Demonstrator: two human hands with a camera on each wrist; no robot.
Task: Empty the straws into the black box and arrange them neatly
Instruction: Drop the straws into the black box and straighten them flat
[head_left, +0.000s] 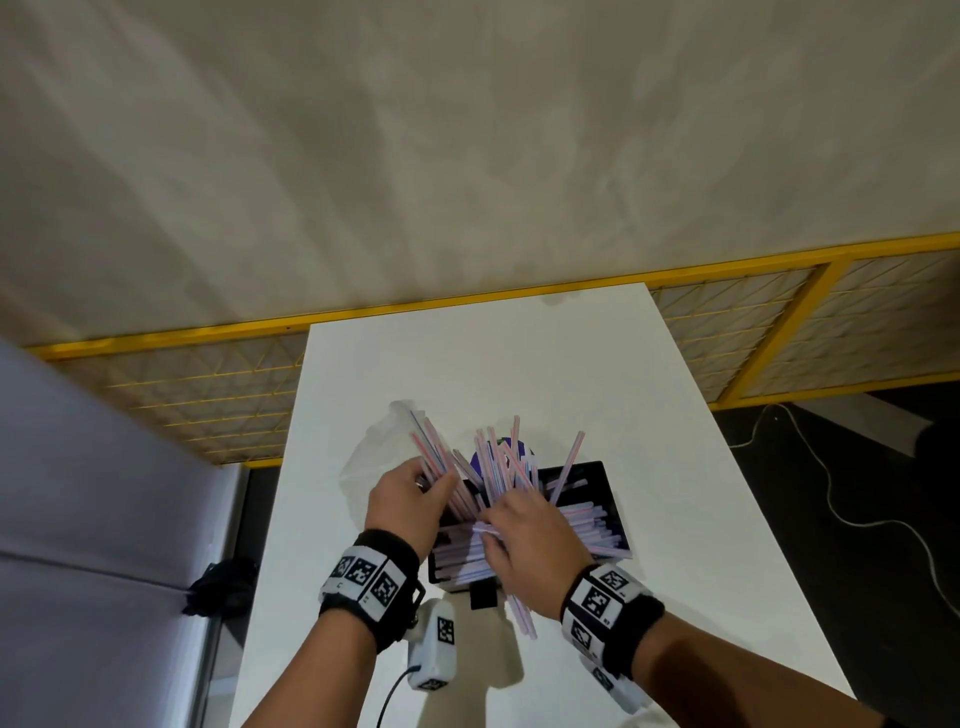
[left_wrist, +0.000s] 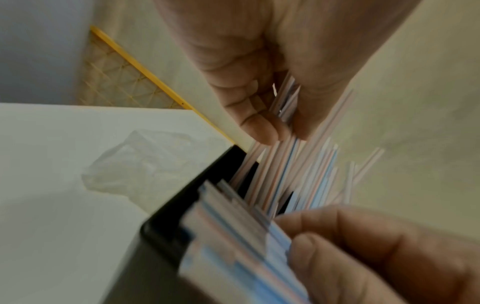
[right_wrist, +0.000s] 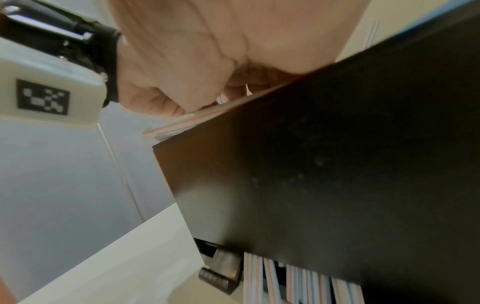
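Note:
Thin pink, blue and white striped straws stand crookedly and lie in an open black box on the white table. My left hand grips a slanting bundle of them at the box's left edge; the left wrist view shows its fingers curled round the straws. My right hand lies over the box's near half, fingers curled on a bunch of straws whose ends stick out past the near wall. In the right wrist view the box's dark side fills the picture, with straw ends at its bottom.
An empty clear plastic bag lies left of the box. A purple object sits just behind the box, mostly hidden. A yellow mesh fence runs behind the table, a cable lies on the dark floor at right.

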